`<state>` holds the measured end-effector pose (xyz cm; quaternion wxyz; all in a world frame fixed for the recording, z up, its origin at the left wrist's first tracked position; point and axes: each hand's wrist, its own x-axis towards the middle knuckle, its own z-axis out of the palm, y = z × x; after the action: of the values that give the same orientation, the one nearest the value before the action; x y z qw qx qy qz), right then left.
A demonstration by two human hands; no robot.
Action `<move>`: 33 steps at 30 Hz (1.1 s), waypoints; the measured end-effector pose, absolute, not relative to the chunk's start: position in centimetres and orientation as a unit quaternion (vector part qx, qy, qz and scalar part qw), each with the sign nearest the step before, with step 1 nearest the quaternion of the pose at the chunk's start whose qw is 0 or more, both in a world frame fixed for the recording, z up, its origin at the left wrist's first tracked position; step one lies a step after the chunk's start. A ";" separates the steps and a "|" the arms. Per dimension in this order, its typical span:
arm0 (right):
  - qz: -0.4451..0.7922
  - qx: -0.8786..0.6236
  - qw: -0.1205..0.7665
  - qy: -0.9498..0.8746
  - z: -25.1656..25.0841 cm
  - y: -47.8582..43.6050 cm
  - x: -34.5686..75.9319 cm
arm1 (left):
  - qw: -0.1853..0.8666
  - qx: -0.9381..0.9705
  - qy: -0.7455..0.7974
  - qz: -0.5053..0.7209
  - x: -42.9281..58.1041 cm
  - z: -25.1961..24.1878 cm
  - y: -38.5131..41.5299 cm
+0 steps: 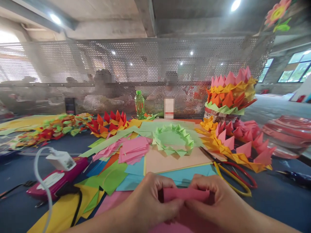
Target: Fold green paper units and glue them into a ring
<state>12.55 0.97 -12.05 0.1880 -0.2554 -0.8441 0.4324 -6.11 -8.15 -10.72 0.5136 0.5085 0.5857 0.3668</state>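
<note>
A small folded pink paper (186, 194) is pinched between both hands at the bottom centre. My left hand (155, 200) grips its left end, thumb below and curled fingers above. On its right end, my right hand (213, 199) holds it the same way, and the two thumbs nearly meet. Beneath the hands lies larger pink paper (187, 220). Just beyond are blue sheets (136, 181) and a peach sheet (167, 161). A ring of folded light green paper (173, 139) rests on the sheets, with a stack of pink slips (133, 149) to its left.
Scissors (233, 178) lie right of the hands. A magenta power strip (60, 181) with a white charger (60, 160) is at left. Folded pink and orange rings (243, 145) and a tall stack of them (228, 94) stand right. A green bottle (139, 105) is behind; people sit beyond the mesh screen (145, 64).
</note>
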 end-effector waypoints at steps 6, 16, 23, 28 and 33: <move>0.483 -0.279 0.196 -0.807 -11.7 1.4 12.5 | 0.495 0.504 0.603 0.371 -6.6 -11.0 -7.9; 0.404 -0.301 0.233 -0.832 -11.3 2.9 13.1 | 0.489 0.499 0.597 0.395 -8.0 -10.5 -7.2; 0.383 -0.289 0.237 -0.845 -11.1 3.6 13.3 | 0.473 0.507 0.597 0.403 -8.2 -10.4 -7.2; 0.387 -0.280 0.247 -0.843 -10.8 3.4 13.4 | 0.465 0.515 0.598 0.401 -8.2 -10.2 -7.3; 0.392 -0.265 0.244 -0.846 -10.4 3.7 13.7 | 0.464 0.514 0.597 0.405 -8.3 -9.7 -7.4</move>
<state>13.66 3.68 -10.37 0.2435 -0.2654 -0.8463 0.3924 -8.32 -7.39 -9.65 0.4639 0.5142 0.5967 0.4053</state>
